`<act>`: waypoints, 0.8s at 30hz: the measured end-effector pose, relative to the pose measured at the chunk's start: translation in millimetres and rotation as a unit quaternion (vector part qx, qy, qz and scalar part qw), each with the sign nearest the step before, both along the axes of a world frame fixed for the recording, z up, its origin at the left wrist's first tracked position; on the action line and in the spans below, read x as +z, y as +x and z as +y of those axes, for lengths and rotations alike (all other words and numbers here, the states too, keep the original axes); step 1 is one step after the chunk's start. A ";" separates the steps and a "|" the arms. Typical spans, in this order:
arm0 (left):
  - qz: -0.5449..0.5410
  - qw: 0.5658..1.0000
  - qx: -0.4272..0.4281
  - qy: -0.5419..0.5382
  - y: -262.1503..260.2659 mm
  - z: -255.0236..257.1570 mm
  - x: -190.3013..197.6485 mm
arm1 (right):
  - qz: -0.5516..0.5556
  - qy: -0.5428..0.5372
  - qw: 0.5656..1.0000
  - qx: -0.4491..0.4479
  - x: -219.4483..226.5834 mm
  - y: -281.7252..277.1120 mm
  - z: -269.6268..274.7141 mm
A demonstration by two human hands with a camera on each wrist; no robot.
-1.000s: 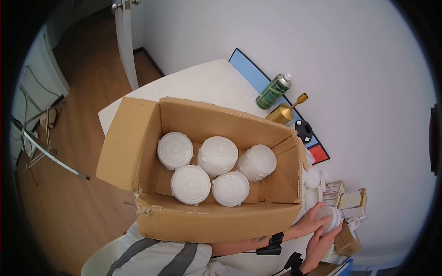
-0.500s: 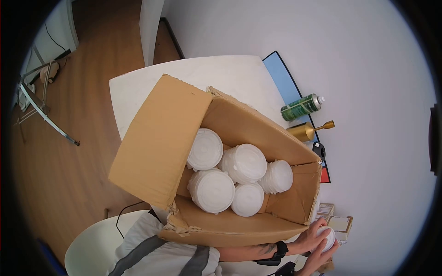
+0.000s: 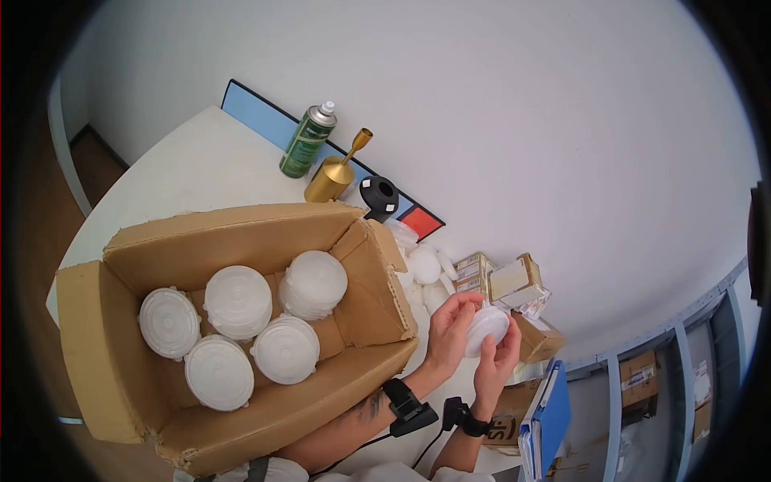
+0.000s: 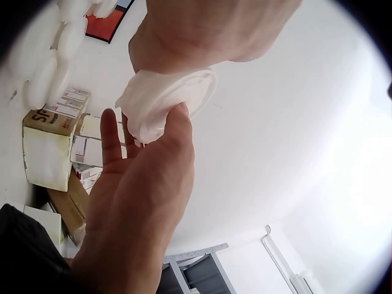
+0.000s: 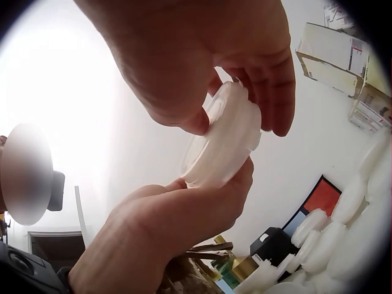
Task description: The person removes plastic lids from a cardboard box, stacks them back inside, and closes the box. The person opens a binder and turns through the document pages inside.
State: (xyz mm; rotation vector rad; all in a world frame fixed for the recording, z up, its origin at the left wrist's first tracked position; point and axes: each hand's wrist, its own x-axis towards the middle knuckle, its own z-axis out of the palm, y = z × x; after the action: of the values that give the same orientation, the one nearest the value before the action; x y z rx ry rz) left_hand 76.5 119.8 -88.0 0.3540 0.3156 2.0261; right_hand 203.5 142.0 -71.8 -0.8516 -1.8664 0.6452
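A short stack of white plastic lids is held between both hands, right of the box. My left hand grips it from the left. My right hand has thumb and fingers round its lower right side. In the right wrist view the stack stands tilted, the right hand above and the left against its underside. Several lid stacks stand in the open cardboard box. Loose white lids lie beyond the box's right end.
Behind the box stand a green spray can, a gold holder and a black round object. Small cartons and a blue folder are at the right, with shelving beyond.
The head view has swung, so the box appears farther left and the shelving at the right shows. Both hands still hold the lids, now seen nearer the middle of the view.
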 end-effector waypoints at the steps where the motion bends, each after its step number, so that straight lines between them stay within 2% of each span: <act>1: -0.001 1.000 0.002 0.003 0.9 2.3 -0.4 | 0.001 -0.005 1.000 0.000 -1.5 -0.8 -2.6; 4: 0.007 1.000 -0.008 -0.004 3.9 4.8 -1.6 | 0.001 -0.023 1.000 -0.009 -3.0 -4.0 -9.3; 6: 0.012 1.000 -0.027 0.000 6.0 5.2 -3.3 | -0.063 0.035 0.997 -0.013 -5.3 -1.9 -11.6; 10: 0.022 0.998 -0.061 0.013 8.8 5.5 -3.5 | -0.016 0.030 0.999 -0.007 -6.4 0.3 -12.4; 14: 0.041 0.996 -0.082 0.022 8.7 5.1 -2.7 | -0.092 0.098 0.991 0.017 -0.7 8.0 -10.8; 15: 0.026 0.991 -0.129 0.037 8.7 4.0 -2.5 | -0.130 0.110 0.985 0.023 1.7 9.1 -11.6; 16: 0.011 0.983 -0.174 0.051 8.5 1.9 -3.4 | -0.130 0.107 0.985 0.026 2.3 10.0 -11.7; 17: 0.012 0.984 -0.170 0.048 10.2 1.1 -4.2 | -0.110 0.089 0.990 -0.025 2.7 9.6 -10.7; 18: -0.009 0.973 -0.208 0.099 15.2 1.9 -4.8 | -0.090 0.071 0.991 -0.073 3.9 7.4 -9.2; 19: -0.029 0.959 -0.239 0.148 19.9 3.9 -7.2 | -0.019 0.048 0.995 -0.087 8.7 0.7 -10.6; 20: -0.024 0.956 -0.243 0.161 27.8 7.9 -12.4 | -0.006 0.058 0.994 -0.088 9.2 6.7 -4.8; 22: -0.060 0.954 -0.269 0.117 30.1 3.8 -10.5 | -0.005 0.075 0.992 -0.103 24.1 7.0 -5.5; 24: -0.079 0.958 -0.277 -0.005 36.5 11.7 -24.7 | 0.030 0.128 0.990 -0.057 48.9 -11.0 -19.3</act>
State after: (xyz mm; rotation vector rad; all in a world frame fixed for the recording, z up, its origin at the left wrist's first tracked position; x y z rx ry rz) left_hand 113.0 131.5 -112.6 0.2366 0.1084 1.4883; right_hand 192.5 122.7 -22.9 -0.7548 -1.7859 0.3469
